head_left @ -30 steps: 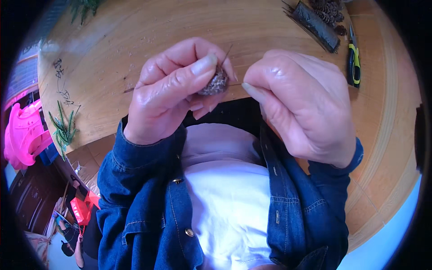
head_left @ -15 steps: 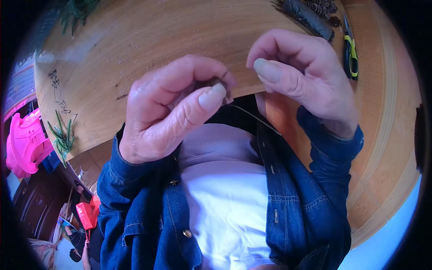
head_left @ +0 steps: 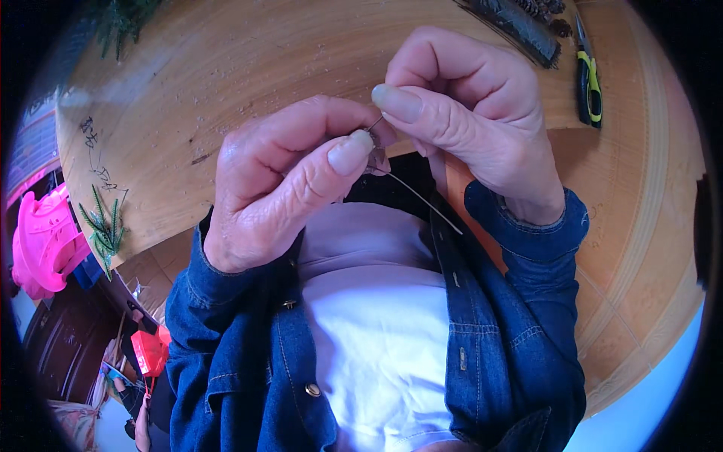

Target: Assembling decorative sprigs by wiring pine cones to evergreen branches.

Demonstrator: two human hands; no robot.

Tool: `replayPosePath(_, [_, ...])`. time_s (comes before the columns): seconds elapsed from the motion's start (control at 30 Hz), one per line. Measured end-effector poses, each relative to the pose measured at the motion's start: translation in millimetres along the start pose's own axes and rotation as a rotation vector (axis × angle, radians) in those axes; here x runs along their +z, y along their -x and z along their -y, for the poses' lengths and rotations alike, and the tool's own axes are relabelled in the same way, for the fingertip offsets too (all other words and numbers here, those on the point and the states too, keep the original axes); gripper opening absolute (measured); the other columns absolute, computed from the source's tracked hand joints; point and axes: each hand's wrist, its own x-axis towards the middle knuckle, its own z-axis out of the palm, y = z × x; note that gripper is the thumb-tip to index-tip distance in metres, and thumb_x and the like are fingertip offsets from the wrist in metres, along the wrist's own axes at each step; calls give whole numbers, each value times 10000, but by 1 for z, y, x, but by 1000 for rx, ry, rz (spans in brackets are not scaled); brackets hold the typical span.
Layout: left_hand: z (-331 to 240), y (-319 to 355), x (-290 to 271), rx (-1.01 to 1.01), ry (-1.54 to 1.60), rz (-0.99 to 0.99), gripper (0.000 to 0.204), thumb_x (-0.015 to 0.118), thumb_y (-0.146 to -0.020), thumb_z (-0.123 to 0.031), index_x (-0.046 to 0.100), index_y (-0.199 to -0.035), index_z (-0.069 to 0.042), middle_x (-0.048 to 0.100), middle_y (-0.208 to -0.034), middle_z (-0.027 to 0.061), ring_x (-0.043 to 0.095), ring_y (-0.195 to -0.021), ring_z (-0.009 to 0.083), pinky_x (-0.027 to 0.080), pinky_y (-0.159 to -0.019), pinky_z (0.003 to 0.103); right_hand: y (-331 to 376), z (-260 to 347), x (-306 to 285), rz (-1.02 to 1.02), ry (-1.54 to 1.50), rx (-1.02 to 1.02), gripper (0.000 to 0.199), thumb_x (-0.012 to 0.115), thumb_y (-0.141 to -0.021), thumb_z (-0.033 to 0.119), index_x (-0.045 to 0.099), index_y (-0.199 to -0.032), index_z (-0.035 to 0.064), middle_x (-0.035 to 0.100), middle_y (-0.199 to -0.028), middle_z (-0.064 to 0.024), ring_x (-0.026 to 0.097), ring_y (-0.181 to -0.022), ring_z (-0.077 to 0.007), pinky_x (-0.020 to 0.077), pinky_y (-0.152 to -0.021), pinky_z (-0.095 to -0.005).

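Over the table's near edge, my left hand (head_left: 290, 177) pinches a small brown piece (head_left: 374, 154) between thumb and fingers. Most of that piece is hidden; it could be a small pine cone, but I cannot tell. A thin, stiff wire (head_left: 422, 197) runs out of the pinch and slopes down to the right, its far end loose in front of my shirt. My right hand (head_left: 471, 113) is closed just right of and above the left. Its thumb and fingertip grip a short end of wire (head_left: 376, 123) that rises from the brown piece.
The wooden table (head_left: 256, 53) carries green sprigs at far left and another sprig (head_left: 105, 226) at its near-left corner. Far right lie pine cones (head_left: 559, 28), a dark bundle with thin wires (head_left: 520, 32) and yellow-black pliers (head_left: 589, 87). A pink plastic seat (head_left: 47, 245) stands left.
My right hand has moved left and slightly up to the left hand and has taken hold of the short wire end. The long wire end has dipped a little.
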Motion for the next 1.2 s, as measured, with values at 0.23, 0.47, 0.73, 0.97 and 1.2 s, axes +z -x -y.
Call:
replayPosePath(0.23, [4,0,1,-23,10,-26,311,495,-930,-168,540,-1115,79,609,-857,125,533,-701,114,412,-617,209,0,-4,5,-108,85,-62,114,638,-872,113,587,-843,15,566,-712,13,453,-568,-25,333,-480,-163])
replayPosePath(0.47, [7,-2,5,110,-49,-81,339,494,-938,-130,469,-1205,78,597,-889,104,491,-689,81,387,-607,188,-2,1,2,-37,346,-273,106,596,-905,98,565,-870,2,566,-738,11,495,-643,-35,393,-544,-177])
replayPosePath(0.73, [13,-6,5,186,-118,-89,339,507,-934,-95,455,-1222,76,583,-924,87,470,-686,60,375,-603,179,2,-6,11,-224,659,-504,102,678,-843,77,607,-856,6,575,-728,24,489,-594,-43,387,-529,-169])
replayPosePath(0.97, [14,-4,6,141,-106,-111,297,517,-935,-111,479,-1167,70,581,-908,83,478,-699,65,381,-622,175,8,7,8,-371,234,-74,136,647,-873,127,608,-799,20,531,-648,46,446,-562,-33,359,-514,-182])
replayPosePath(1.2, [17,-5,1,158,-152,-61,302,512,-947,-174,493,-1129,66,588,-911,84,500,-713,83,420,-648,200,7,13,-14,317,300,80,239,600,-852,113,509,-646,35,457,-543,2,439,-495,-74,324,-461,-258])
